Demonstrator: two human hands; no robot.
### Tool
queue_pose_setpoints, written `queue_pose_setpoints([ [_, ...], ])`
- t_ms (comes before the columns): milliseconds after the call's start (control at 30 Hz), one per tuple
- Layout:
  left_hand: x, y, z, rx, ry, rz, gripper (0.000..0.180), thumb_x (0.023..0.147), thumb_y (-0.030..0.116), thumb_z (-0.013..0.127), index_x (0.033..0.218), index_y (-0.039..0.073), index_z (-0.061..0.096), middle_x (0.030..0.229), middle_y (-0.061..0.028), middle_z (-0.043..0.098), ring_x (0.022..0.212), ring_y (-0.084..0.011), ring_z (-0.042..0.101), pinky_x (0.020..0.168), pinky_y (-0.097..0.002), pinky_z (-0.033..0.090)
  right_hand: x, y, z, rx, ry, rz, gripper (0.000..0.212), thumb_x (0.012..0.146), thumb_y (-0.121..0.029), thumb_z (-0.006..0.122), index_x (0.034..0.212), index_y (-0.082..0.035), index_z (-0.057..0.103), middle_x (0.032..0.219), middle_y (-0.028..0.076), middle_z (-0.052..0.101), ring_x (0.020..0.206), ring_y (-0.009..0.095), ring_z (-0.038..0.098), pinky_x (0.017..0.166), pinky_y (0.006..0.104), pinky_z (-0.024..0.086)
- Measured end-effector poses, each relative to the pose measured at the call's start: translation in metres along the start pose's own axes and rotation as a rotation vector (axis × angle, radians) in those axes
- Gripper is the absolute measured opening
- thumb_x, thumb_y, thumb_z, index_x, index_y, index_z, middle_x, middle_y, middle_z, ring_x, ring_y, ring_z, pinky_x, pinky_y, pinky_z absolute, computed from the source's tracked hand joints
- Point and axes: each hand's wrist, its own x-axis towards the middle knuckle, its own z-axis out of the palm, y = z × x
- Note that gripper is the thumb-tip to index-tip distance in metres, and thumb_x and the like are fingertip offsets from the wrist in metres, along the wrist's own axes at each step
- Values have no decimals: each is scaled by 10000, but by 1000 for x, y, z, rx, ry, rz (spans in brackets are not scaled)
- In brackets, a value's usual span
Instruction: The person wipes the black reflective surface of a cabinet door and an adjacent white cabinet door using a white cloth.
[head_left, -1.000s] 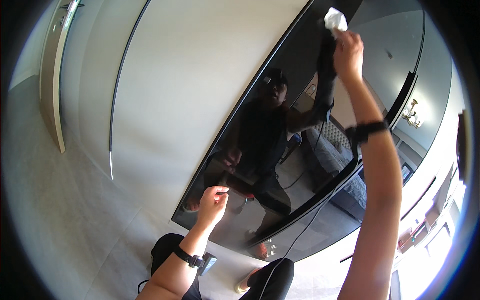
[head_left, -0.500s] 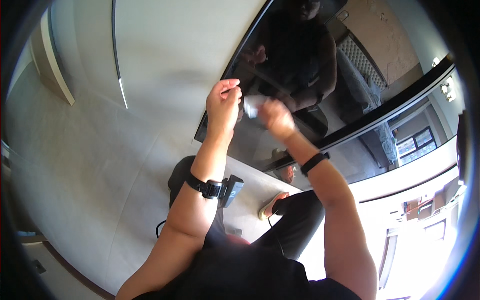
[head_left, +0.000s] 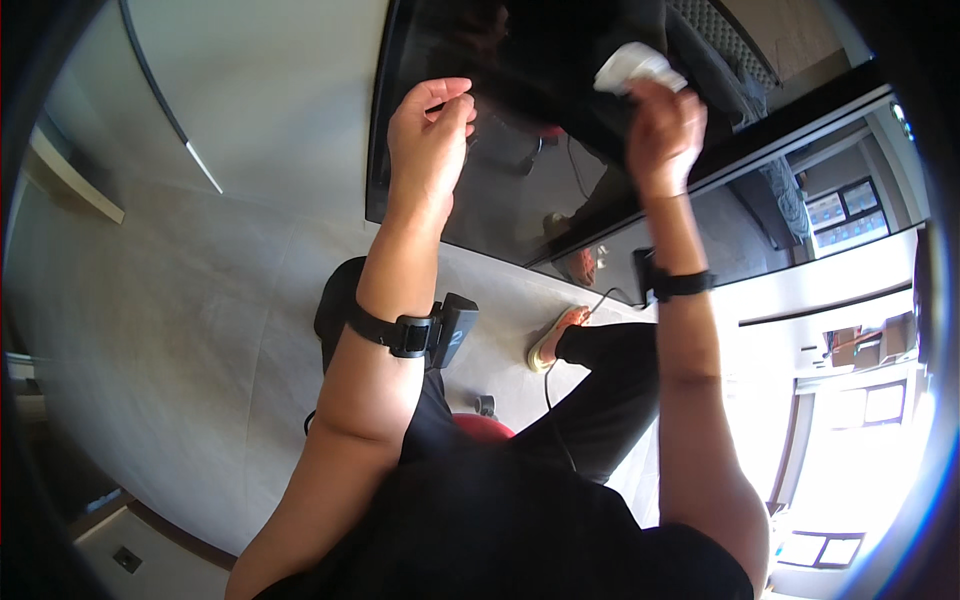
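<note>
Fingers of right hand (head_left: 662, 130) curl tight around crumpled white cloth (head_left: 634, 66), cloth bunched at fingertips and pressed against glossy black screen (head_left: 520, 190). Left hand (head_left: 428, 140) raised beside it, fingers loosely curled, thumb near index, nothing held; whether it touches screen, cannot tell. Black band with small device (head_left: 425, 333) on left forearm, dark wristband (head_left: 682, 284) on right wrist. Screen stands against pale wall (head_left: 270, 90). Sandalled foot (head_left: 556, 336) on grey tiled floor (head_left: 170, 330) below.

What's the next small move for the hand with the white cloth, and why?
Probably press the white cloth flat onto the dark glossy screen and wipe. The right hand holds it bunched at the screen's upper part; the left hand is at the panel, loosely curled and holding nothing.
</note>
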Motion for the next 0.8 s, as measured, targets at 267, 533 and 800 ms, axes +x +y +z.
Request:
queue_pose_setpoints([
  [267, 4, -15, 11, 78, -72, 8, 185, 865, 116, 586, 1030, 35, 607, 977, -60, 601, 844, -139, 591, 756, -271, 498, -275, -82, 5, 97, -1134, 502, 139, 827, -156, 528, 916, -69, 589, 909, 105, 573, 890, 278, 599, 739, 390, 515],
  [533, -7, -22, 20, 150, -78, 11, 207, 861, 133, 593, 1031, 17, 615, 933, -49, 616, 840, -134, 599, 763, -269, 494, -23, 2, -40, -84, 98, 233, 252, 748, 20, 582, 922, -139, 670, 893, 80, 594, 846, 286, 565, 760, 376, 465],
  [800, -8, -25, 32, 235, -134, 38, 193, 863, 136, 601, 1020, 27, 622, 947, -50, 621, 835, -135, 603, 765, -273, 493, -198, -51, 21, 42, -309, 349, 459, 701, 5, 558, 1129, -152, 611, 1064, 56, 540, 926, 270, 515, 808, 344, 465],
])
